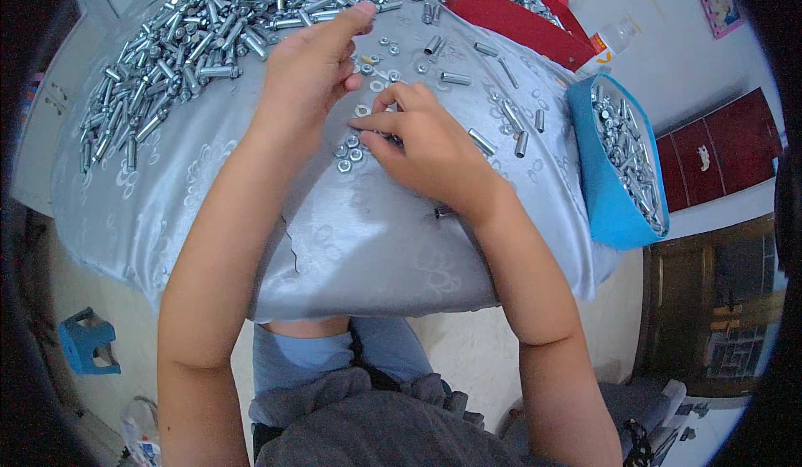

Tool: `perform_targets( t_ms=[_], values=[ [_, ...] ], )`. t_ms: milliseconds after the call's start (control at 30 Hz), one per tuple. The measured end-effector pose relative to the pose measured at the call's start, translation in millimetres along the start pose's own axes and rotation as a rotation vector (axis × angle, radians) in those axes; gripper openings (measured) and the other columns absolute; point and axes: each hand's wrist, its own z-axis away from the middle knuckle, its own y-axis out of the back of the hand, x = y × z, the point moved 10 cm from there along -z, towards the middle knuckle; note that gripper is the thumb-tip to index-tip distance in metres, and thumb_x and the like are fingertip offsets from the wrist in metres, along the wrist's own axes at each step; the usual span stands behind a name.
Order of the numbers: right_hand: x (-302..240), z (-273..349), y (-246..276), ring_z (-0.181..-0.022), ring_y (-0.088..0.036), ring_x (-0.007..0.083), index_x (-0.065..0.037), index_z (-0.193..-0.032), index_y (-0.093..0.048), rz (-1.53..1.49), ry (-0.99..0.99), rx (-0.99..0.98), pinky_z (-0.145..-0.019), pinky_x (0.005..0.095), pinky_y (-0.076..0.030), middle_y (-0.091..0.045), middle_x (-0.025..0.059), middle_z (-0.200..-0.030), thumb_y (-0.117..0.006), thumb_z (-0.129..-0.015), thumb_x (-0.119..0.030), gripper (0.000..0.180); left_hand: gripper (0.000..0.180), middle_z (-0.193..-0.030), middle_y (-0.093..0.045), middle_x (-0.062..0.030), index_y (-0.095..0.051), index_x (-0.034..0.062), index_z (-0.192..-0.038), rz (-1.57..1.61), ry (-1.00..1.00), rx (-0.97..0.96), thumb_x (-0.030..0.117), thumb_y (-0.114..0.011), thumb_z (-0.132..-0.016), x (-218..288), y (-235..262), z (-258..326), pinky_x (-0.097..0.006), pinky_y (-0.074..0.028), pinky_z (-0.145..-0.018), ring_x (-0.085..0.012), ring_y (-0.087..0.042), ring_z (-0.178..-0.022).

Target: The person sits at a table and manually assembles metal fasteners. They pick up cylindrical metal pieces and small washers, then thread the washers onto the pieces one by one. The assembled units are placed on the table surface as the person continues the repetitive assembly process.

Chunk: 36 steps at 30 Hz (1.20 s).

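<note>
Head view, looking down on a round table draped in a shiny silver-grey patterned cloth [376, 241]. At the far right, a red cardboard box [510, 16] holds silver metal bolts, and a blue fabric-sided bin [606, 183] at the right edge is filled with more of the same. A large loose heap of silver bolts and sleeves [209, 24] covers the far left of the table, their long axes pointing every way.

Near the middle, a small cluster of silver hex nuts [349, 154] lies flat on the cloth. The left hand [313, 70] rests just beyond them, index finger stretched toward the heap, other fingers curled. The right hand [426, 145] pinches at the nuts with thumb and forefinger; what it grips is hidden. Scattered bolts [501, 112] lie to its right.

A pale floor and a blue plastic stool [88, 342] show below; dark red cabinets [718, 154] stand at right.
</note>
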Motion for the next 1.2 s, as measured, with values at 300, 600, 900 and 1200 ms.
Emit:
perform_targets(
  t_ms=[300, 600, 900, 1200],
  values=[
    [0, -1, -5, -0.078, -0.051, 0.0254, -0.006, -0.082, -0.065, 0.03, -0.01, -0.059, -0.07, 0.0343, -0.043, -0.053, 0.0085, -0.081, -0.059, -0.071, -0.01, 0.013, 0.031, -0.056, -0.032, 0.0065, -0.057, 0.0033, -0.081, -0.105, -0.021, -0.002, 0.033, -0.064, -0.075, 1, -2, 4, -0.02, -0.028, -0.046, -0.0041, -0.03, -0.049],
    [-10, -1, -2, -0.078, -0.051, 0.026, -0.005, -0.084, -0.063, 0.056, 0.031, -0.051, -0.071, 0.0343, -0.042, -0.053, 0.0091, -0.081, -0.063, -0.067, -0.011, 0.018, 0.029, -0.057, -0.03, 0.0078, -0.057, 0.0032, -0.082, 0.034, 0.062, -0.037, 0.031, -0.063, -0.076, -9, -2, 2, -0.02, -0.026, -0.045, -0.0034, -0.029, -0.049],
    [-11, -1, -5, -0.078, -0.051, 0.0262, -0.004, -0.078, -0.06, 0.057, 0.037, -0.029, -0.07, 0.0347, -0.042, -0.053, 0.0088, -0.081, -0.064, -0.066, -0.009, 0.013, 0.028, -0.056, -0.03, 0.0081, -0.057, 0.0038, -0.081, 0.02, 0.075, -0.041, 0.03, -0.063, -0.076, -13, -4, 2, -0.02, -0.026, -0.044, -0.0031, -0.028, -0.049],
    [20, 2, 13, -0.074, -0.055, 0.0209, -0.002, -0.081, -0.056, -0.155, -0.131, 0.032, -0.066, 0.0294, -0.043, -0.056, 0.0093, -0.08, -0.061, -0.072, -0.008, 0.012, 0.028, -0.056, -0.032, 0.008, -0.058, 0.0059, -0.078, -0.092, 0.053, -0.056, 0.033, -0.064, -0.075, -16, -4, 1, -0.019, -0.028, -0.045, -0.0032, -0.03, -0.049]
  ],
)
